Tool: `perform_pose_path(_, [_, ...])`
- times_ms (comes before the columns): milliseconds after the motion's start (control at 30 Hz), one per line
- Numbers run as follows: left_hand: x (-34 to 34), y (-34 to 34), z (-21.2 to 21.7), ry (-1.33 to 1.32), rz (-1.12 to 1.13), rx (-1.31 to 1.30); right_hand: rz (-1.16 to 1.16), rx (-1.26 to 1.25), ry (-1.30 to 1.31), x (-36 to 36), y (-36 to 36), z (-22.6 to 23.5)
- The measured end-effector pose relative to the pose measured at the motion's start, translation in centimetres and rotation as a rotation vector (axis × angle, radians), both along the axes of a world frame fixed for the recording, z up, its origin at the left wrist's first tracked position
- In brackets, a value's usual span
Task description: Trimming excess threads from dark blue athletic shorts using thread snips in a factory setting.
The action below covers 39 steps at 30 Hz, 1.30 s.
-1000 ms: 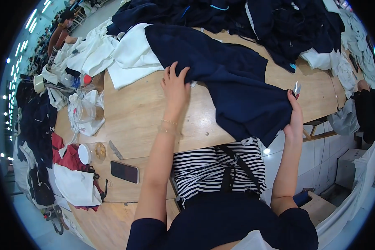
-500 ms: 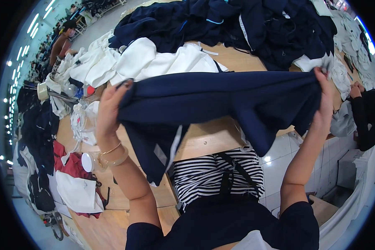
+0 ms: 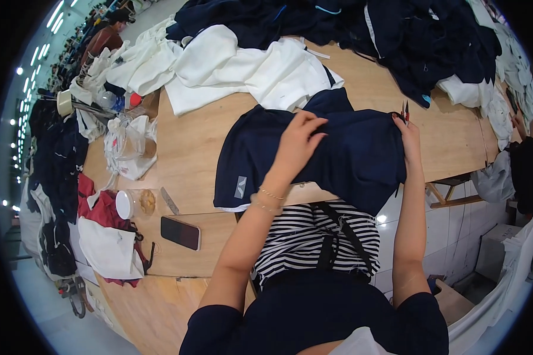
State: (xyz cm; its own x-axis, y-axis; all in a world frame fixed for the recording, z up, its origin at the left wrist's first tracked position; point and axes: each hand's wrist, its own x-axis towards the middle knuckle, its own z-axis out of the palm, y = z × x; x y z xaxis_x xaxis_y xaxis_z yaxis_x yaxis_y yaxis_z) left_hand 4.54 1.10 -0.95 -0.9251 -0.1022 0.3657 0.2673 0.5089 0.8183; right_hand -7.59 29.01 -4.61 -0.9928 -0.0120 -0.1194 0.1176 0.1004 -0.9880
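Note:
A navy garment lies spread across the near edge of the wooden table, with a small grey patch on its left part. Over its upper middle, my left hand has its fingers apart, resting on or just above the cloth. The garment's right edge is gripped in my right hand. Small red-and-dark thread snips stick up from that same hand, points away from me. My right fingers partly hide the snips and the cloth edge.
White garments and a heap of navy clothes cover the far side. On the left are a phone, a clear jar, a plastic bag and red cloth. Another person's dark sleeve shows at right.
The garment has come down from being stretched between both raised hands onto the table edge. My left hand has let go of its end and moved right, over the cloth.

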Motion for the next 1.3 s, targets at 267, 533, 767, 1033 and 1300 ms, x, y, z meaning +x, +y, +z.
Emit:
perform_pose_path(267, [-1.8,1.6,-1.4,0.138,0.122,-0.057,-0.018,0.025,-0.013,0.5,0.8,0.4])
perform_pose_path(533, [0.2,-4.6,0.5,0.044,0.312,0.161,-0.048,-0.124,-0.086,0.3,0.1,-0.5])
perform_pose_path(767, [0.1,-3.2,1.4,0.026,0.189,0.209,-0.215,1.204,0.740,0.4,-0.6,3.2])
perform_pose_path(1033, [-0.6,-2.5,1.3,-0.001,0.192,0.159,0.237,0.417,0.433,4.3,-8.3,11.0])
perform_pose_path(1300, [-0.3,-1.9,1.5,-0.010,0.177,0.110,0.437,0.738,0.896,5.3,-12.9,10.4])
